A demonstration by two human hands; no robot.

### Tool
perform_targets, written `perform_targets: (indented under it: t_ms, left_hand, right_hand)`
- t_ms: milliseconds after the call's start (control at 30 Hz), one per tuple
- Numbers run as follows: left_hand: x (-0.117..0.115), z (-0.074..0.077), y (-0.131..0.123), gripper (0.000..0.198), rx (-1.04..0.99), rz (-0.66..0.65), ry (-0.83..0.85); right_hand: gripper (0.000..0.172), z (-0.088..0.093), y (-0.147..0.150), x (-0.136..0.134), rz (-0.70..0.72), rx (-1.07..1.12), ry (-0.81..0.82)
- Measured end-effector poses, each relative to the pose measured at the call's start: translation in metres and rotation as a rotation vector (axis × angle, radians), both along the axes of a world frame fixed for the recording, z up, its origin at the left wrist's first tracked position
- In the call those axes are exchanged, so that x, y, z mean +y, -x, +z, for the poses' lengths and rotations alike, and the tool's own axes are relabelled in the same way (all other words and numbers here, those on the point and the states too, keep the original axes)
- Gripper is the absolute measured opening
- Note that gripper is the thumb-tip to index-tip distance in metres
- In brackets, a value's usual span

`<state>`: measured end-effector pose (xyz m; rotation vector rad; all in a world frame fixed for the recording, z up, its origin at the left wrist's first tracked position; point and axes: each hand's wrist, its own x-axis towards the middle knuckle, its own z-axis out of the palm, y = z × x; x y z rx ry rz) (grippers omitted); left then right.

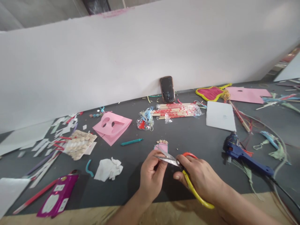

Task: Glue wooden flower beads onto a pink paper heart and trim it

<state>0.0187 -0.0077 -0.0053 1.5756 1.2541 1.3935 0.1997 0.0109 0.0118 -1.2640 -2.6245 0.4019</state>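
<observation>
My left hand [152, 175] pinches the silver blades of a pair of scissors [167, 159] between thumb and fingers. My right hand [199, 178] grips the scissors at the pivot, with the orange handle loop above it and the long yellow handle running down past the palm. Just beyond the blade tips, a small pink paper piece [161, 147] with a tiny beaded decoration at its top lies on the table, apart from both hands.
A dark table [194, 131] stands against a white wall, littered with a pink cut card [112, 127], a blue glue gun [243, 156], a phone [167, 89], bundled sticks [175, 110], white tissue [108, 169] and paper scraps.
</observation>
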Motion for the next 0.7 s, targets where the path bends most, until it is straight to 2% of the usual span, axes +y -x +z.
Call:
perform_targets:
  t_ms: [200,367,433,700]
  left_hand:
    - [-0.0004,0.0006,0.0018,0.014,0.008,-0.004,-0.038]
    - [0.0006,0.0001,0.0025,0.013,0.019,0.006,-0.033]
    - [0.0005,0.0001,0.0026,0.014,0.022,-0.013,-0.025]
    - [-0.0003,0.0028,0.0031,0.019,0.006,-0.056,0.034]
  right_hand:
    - [0.045,0.0031,-0.0020,0.0027,0.036,0.031,0.047]
    - [0.073,0.0067,0.0020,0.0051,-0.020,0.044,0.011]
    - [0.079,0.0075,0.0036,0.0062,-0.031,0.055,0.005]
    - [0.087,0.0057,0.0031,0.0060,-0.023,0.092,0.037]
